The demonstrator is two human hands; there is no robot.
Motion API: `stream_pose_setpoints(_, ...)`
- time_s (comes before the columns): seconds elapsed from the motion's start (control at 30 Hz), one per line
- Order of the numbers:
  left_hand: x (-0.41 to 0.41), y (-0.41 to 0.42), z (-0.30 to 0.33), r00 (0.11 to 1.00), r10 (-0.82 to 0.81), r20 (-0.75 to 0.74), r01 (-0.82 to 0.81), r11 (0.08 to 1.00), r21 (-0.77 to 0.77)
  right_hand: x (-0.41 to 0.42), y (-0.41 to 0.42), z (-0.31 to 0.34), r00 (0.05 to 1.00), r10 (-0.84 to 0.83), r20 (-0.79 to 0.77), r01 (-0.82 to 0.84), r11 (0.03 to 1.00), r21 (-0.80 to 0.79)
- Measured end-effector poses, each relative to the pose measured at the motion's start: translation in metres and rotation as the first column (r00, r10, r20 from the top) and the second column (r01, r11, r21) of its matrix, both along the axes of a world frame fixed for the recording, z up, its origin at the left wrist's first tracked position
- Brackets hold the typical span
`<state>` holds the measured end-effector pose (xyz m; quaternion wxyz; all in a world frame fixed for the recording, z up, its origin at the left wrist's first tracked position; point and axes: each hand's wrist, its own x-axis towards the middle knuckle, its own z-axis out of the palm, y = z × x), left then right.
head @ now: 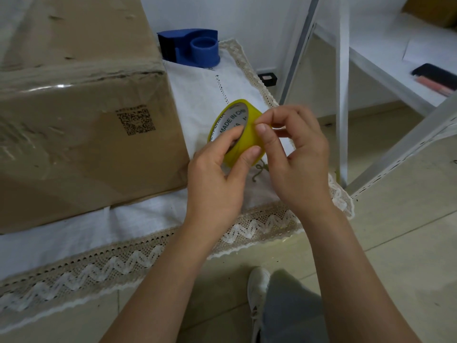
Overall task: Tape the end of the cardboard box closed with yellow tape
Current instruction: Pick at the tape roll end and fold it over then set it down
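The roll of yellow tape (241, 131) sits dead centre of the view, lifted off the cloth and tilted so its open core faces up toward ten o'clock. It's a glossy, bright yellow ring, wide in the band, and the white inner liner carries dark print reading "MADE IN CH...". The left hand (217, 184) comes in from six o'clock and is clamped round the roll, thumb on the outer band, a finger hooked into the core. The right hand (296, 157), at three o'clock of the roll, has thumb and forefinger pinched together right on the outer surface of the band; whether a loose end is caught between them is too small to tell.

Over at nine o'clock is the cardboard box (81, 120), big, brown, corrugated, a bit scuffed and dented, with shiny clear film across its edge and a black QR code printed on the near face. It rests on a white tablecloth (148, 219), woven, with a beige crochet lace border in zigzag pattern hanging over the near edge. At twelve o'clock, just beside the box's far corner, a blue plastic tape dispenser (195, 49), matte, with a round hub. At two o'clock, a white metal shelf frame (343, 95) with perforated rails. Below, pale floor tiles and a white shoe (257, 290) at six o'clock.
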<state>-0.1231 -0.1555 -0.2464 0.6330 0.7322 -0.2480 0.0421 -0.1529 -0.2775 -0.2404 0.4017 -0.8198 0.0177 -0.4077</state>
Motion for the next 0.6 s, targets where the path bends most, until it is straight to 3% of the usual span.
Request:
stream_pose_setpoints(0.37, -0.0001, 0.0014, -0.0021, 0.990, 0.040, 0.135, -0.054, 0.994, 0.100, -0.0055, -0.0022, 0.0043, 0.999, 0.017, -0.029, -0.013, 0.993, 0.119)
stream_pose_setpoints(0.6, -0.0013, -0.0001, -0.0039, 0.969, 0.095, 0.230, -0.128, 0.982, 0.137, -0.0039, -0.0030, 0.0024, 0.997, -0.066, 0.043, 0.070, 0.991, -0.111)
